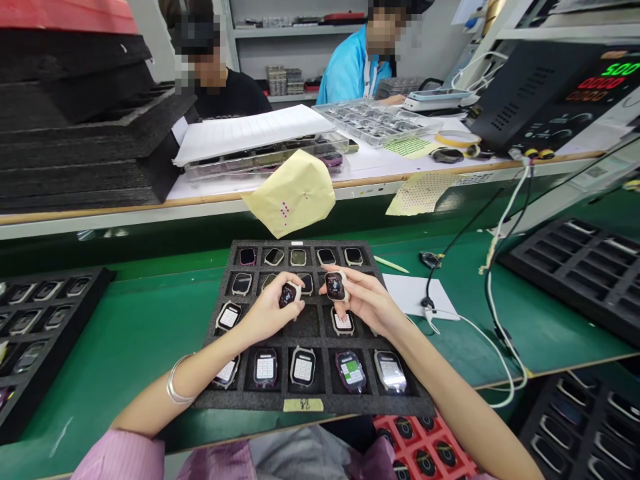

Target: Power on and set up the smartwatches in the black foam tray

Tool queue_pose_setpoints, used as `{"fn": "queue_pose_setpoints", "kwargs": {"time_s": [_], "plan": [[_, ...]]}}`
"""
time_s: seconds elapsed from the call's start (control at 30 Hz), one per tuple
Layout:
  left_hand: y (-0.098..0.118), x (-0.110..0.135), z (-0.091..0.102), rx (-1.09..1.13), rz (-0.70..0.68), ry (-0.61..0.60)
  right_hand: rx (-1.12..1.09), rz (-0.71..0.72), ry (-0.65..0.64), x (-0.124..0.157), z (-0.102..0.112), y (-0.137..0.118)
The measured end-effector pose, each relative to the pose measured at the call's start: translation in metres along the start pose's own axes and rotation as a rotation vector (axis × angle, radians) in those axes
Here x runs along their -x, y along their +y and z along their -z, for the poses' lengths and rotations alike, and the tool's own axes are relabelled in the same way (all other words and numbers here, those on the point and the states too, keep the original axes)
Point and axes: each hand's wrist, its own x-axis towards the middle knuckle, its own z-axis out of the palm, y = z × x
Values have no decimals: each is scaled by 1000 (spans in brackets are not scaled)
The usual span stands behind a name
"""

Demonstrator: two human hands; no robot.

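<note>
A black foam tray (260,400) lies in front of me, its compartments holding square smartwatch bodies without straps. My left hand (276,301) is closed on a smartwatch (288,294) with a lit dark screen, held over the tray's middle. To its right, my right hand (365,297) grips another smartwatch (335,285) by its edges, its screen lit too. Below that hand sits a watch (343,323) with a white screen. In the front row, one watch (351,371) shows a green and white screen and another (303,366) a white list.
More foam trays of watches stand at left (55,327) and right (575,267). A power supply (550,100) is on the shelf, its cables (500,320) hanging onto the green bench. Yellow paper (295,193) hangs off the shelf edge. Two people sit beyond.
</note>
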Motion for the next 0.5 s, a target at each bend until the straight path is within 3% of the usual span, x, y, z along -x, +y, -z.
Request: {"fn": "queue_pose_setpoints", "kwargs": {"time_s": [0.27, 0.5], "plan": [[3, -2, 3, -82, -1, 40, 11, 42, 11, 0, 1, 0], [0, -1, 2, -164, -47, -23, 7, 34, -5, -1, 1, 2]]}}
